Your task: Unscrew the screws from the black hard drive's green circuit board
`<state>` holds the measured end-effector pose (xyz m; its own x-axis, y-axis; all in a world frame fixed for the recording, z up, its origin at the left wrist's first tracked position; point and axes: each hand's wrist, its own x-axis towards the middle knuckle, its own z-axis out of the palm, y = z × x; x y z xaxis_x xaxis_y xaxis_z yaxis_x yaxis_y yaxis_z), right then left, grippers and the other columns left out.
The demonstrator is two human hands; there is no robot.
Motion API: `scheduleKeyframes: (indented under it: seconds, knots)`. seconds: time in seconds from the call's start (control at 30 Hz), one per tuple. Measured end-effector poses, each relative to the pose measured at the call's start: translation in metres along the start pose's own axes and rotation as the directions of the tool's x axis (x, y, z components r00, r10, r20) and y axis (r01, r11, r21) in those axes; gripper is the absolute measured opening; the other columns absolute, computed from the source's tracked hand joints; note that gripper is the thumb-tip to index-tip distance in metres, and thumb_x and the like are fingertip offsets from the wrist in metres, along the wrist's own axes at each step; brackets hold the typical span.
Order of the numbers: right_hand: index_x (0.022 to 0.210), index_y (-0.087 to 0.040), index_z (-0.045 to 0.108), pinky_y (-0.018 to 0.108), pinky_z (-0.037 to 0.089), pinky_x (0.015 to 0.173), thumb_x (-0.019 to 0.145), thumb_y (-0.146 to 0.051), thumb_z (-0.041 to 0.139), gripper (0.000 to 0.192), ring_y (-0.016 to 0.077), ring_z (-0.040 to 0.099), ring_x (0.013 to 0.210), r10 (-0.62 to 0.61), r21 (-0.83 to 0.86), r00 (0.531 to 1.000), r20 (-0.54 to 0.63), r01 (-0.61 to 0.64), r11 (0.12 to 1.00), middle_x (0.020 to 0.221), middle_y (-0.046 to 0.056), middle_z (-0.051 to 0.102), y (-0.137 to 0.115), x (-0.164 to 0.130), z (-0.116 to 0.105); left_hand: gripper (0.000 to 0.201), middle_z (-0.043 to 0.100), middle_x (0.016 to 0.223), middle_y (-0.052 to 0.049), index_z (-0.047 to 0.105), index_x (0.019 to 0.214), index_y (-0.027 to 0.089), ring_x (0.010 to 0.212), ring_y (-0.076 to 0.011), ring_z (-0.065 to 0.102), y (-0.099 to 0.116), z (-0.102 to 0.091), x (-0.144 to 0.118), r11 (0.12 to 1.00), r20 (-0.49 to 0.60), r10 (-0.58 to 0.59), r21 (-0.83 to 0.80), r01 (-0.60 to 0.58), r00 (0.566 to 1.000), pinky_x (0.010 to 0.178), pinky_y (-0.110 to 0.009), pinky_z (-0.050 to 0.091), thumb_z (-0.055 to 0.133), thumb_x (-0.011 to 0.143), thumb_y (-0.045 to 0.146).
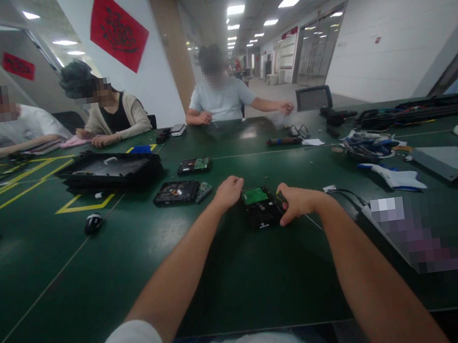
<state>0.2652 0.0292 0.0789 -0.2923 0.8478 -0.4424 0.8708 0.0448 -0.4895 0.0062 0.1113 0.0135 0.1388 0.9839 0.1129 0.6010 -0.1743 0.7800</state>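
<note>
A hard drive (261,207) lies on the green table in front of me, its green circuit board facing up. At its far left corner, my left hand (229,192) is closed with the fingertips pinched together; what is in them, if anything, is too small to make out. Against the drive's right side, my right hand (302,202) is curled with thumb and fingers around a small dark object with a yellowish mark (281,198). That object's kind is not clear, and the palm hides part of it.
Left of the drive lie another hard drive (194,166), a dark opened drive (176,192) and a loose circuit board (203,191). Farther left are a black tray (112,169) and a mouse (93,223). Gloves (394,176) and a metal case (453,160) lie right. Several people sit opposite.
</note>
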Motion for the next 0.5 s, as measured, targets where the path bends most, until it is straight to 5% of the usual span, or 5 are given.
scheduleKeyframes:
  seconds: [0.1, 0.23, 0.37, 0.5]
  knots:
    - [0.123, -0.015, 0.05, 0.027, 0.053, 0.056, 0.07, -0.03, 0.09, 0.069, 0.0214, 0.074, 0.067, 0.151, 0.132, 0.988, -0.032, -0.145, 0.981, 0.084, 0.008, 0.077, 0.009, 0.005, -0.003, 0.044, 0.075, 0.109, -0.014, 0.069, 0.11, 0.016, 0.091, -0.0249, 0.072, 0.007, -0.016, -0.001, 0.992, 0.01, -0.095, 0.082, 0.094, 0.995, 0.076, -0.031, 0.052, 0.051, 0.098, 0.055]
    - [0.085, -0.012, 0.065, 0.022, 0.051, 0.05, 0.086, -0.022, 0.072, 0.012, 0.0182, 0.072, 0.062, 0.263, 0.276, 0.953, -0.151, -0.215, 0.937, 0.069, 0.011, 0.075, 0.013, 0.017, -0.003, 0.044, 0.076, 0.101, -0.016, 0.067, 0.115, 0.012, 0.076, -0.0247, 0.075, 0.014, -0.041, -0.002, 0.973, 0.168, -0.229, 0.066, 0.221, 0.959, 0.068, -0.031, 0.053, 0.058, 0.095, 0.051]
    - [0.076, -0.013, 0.064, 0.022, 0.056, 0.053, 0.088, -0.012, 0.061, 0.012, 0.0178, 0.073, 0.064, 0.271, 0.408, 0.949, -0.161, -0.185, 0.894, 0.072, 0.013, 0.076, 0.009, 0.024, 0.003, 0.052, 0.074, 0.105, -0.02, 0.057, 0.127, 0.011, 0.069, -0.0245, 0.076, 0.017, -0.053, -0.005, 0.935, 0.352, -0.329, -0.012, 0.355, 0.876, 0.062, -0.031, 0.054, 0.054, 0.097, 0.054]
    - [0.087, -0.012, 0.063, 0.026, 0.063, 0.061, 0.087, -0.01, 0.06, 0.003, 0.0189, 0.075, 0.067, 0.282, 0.535, 0.937, -0.206, -0.133, 0.834, 0.078, 0.014, 0.076, 0.004, 0.023, 0.005, 0.058, 0.074, 0.108, -0.017, 0.061, 0.121, 0.014, 0.065, -0.0209, 0.073, 0.016, -0.042, -0.007, 0.98, 0.239, -0.184, -0.033, 0.197, 0.953, 0.059, -0.029, 0.052, 0.048, 0.097, 0.065]
